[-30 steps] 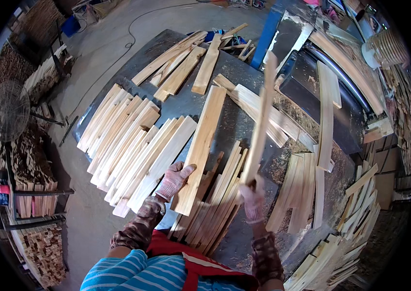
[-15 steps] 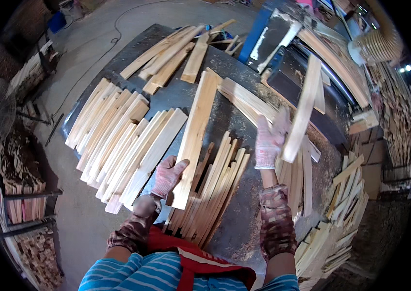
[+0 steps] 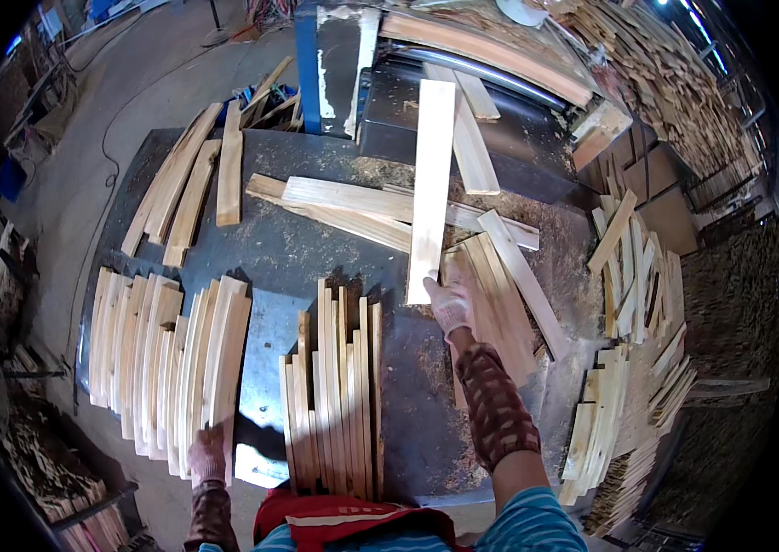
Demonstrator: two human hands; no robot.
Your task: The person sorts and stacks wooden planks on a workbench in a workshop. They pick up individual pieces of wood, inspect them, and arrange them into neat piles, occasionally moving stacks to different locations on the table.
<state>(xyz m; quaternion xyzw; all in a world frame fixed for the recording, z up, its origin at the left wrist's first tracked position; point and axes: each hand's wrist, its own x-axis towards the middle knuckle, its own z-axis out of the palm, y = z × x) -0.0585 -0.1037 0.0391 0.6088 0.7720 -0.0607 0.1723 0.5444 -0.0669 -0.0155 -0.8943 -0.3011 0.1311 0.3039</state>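
Note:
My right hand [image 3: 451, 305], in a pale work glove, grips the near end of a long pale wooden board [image 3: 431, 184]. That board points away from me, above other boards on the dark table. At the near left, my left hand [image 3: 208, 456], also gloved, is closed at the near end of a wooden board [image 3: 226, 354], the rightmost of a row of boards [image 3: 137, 354] set side by side. Its fingertips are partly hidden. Between my hands stands a bundle of narrow wooden strips [image 3: 339, 386]. Right of it, several flat boards [image 3: 500, 313] lie beside my right forearm.
Ahead stands a machine with a dark bed [image 3: 518, 152], a shiny roller and a blue post [image 3: 307, 69]. Crossing boards [image 3: 348, 200] lie mid-table, and more boards [image 3: 173, 184] at the far left. Stacked offcuts [image 3: 596, 419] stand on the right. Sawdust is scattered on the tabletop.
My view has turned right. The board from my left hand now lies at the right end of the row. My right hand, earlier open, has closed on the pale board.

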